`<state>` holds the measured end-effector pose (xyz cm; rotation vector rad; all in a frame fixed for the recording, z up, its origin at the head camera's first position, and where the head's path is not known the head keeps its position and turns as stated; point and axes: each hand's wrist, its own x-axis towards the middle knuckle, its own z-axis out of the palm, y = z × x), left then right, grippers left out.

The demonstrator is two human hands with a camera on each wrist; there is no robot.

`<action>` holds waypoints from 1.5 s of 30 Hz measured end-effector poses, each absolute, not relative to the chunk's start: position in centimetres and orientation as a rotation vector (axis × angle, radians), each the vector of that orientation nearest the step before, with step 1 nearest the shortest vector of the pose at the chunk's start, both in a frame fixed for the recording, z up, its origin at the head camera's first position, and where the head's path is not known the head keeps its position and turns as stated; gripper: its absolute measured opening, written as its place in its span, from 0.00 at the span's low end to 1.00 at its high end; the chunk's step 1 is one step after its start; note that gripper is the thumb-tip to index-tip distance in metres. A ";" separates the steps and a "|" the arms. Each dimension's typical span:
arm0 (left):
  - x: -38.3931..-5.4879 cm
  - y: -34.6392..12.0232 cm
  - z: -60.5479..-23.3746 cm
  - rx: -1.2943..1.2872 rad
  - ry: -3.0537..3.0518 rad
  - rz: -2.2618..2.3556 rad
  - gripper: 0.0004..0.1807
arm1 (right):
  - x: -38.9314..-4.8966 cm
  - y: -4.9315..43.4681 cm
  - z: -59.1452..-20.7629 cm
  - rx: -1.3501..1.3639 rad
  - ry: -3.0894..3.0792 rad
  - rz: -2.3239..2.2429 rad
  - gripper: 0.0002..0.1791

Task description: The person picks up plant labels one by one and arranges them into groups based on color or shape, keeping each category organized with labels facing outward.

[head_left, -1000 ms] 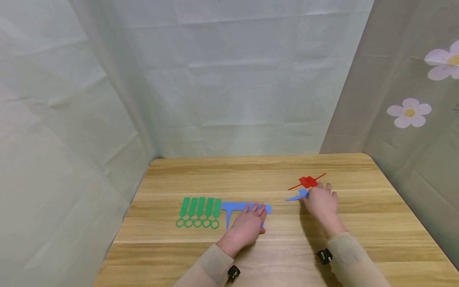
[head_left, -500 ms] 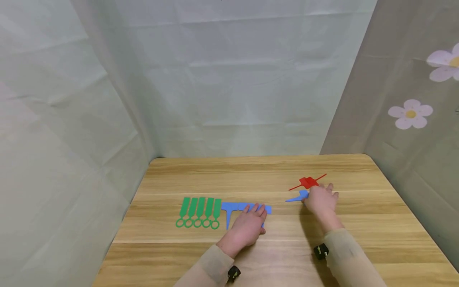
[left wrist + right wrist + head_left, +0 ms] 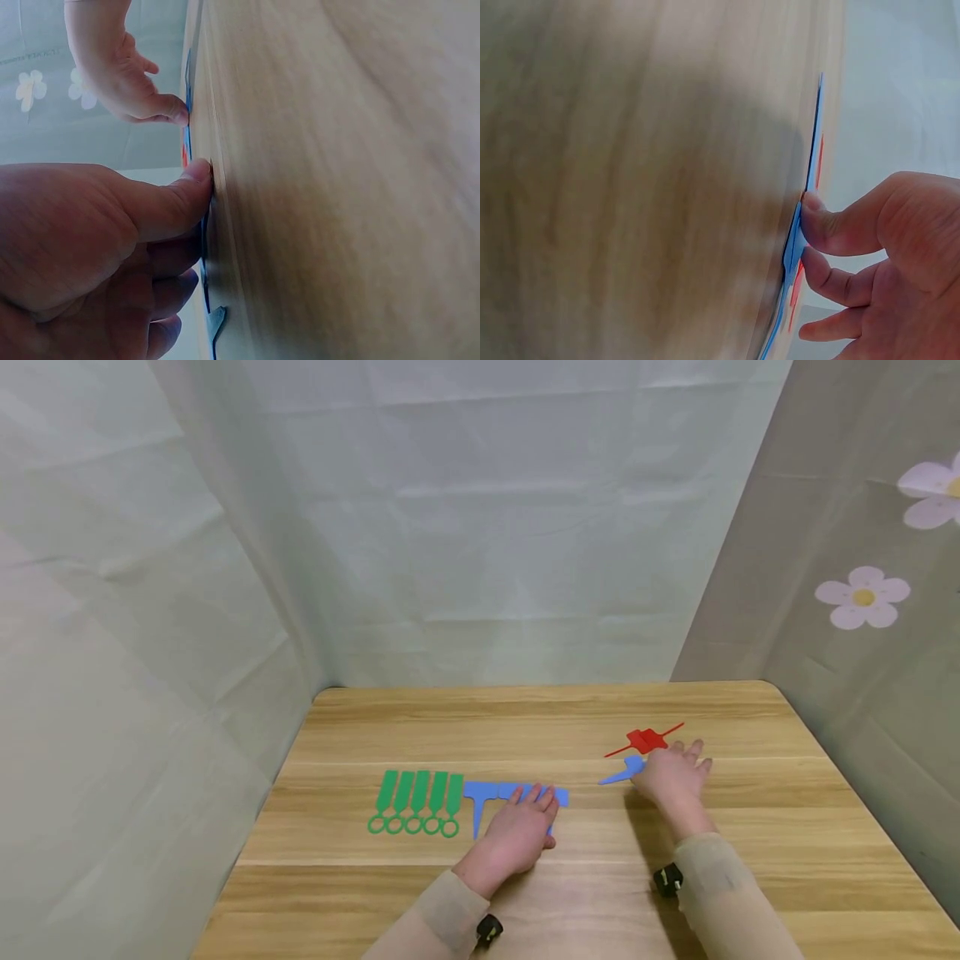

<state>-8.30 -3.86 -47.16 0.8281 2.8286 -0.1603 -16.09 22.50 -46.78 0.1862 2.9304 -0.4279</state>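
Observation:
Flat blue T-shaped plant labels (image 3: 480, 792) lie in a row at mid-table. My left hand (image 3: 517, 835) rests on the row's right part with fingers spread and extended, covering most of those stems. Farther right, my right hand (image 3: 673, 781) is at another blue plant label (image 3: 632, 767), whose pointed stem faces left. In the right wrist view, thumb and index finger pinch at the edge of a blue label (image 3: 793, 244), while the other fingers stay off it. A second blue label (image 3: 814, 139) shows beyond the thumb there. My hand hides part of these labels in the head view.
Several green tags with ring ends (image 3: 418, 793) lie side by side left of the blue row. Red tags with thin stems (image 3: 647, 741) overlap just behind my right hand. The wooden table (image 3: 450, 727) meets hanging cloth (image 3: 495, 568) at its back and sides.
The blue label at my right hand has turned slightly, its stem tip swinging nearer to me. My right wrist has shifted a little left; my left hand keeps still.

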 end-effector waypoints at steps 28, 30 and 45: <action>-8.3 -3.9 -47.2 0.815 2.838 -0.129 0.34 | -16.3 23.1 -47.1 0.188 2.888 -0.521 0.28; -8.3 -3.9 -47.2 0.815 2.834 -0.138 0.34 | -16.3 23.2 -47.3 0.185 2.884 -0.524 0.27; -8.2 -3.8 -47.2 0.819 2.851 -0.136 0.34 | -16.1 23.5 -47.2 0.090 2.955 -0.614 0.08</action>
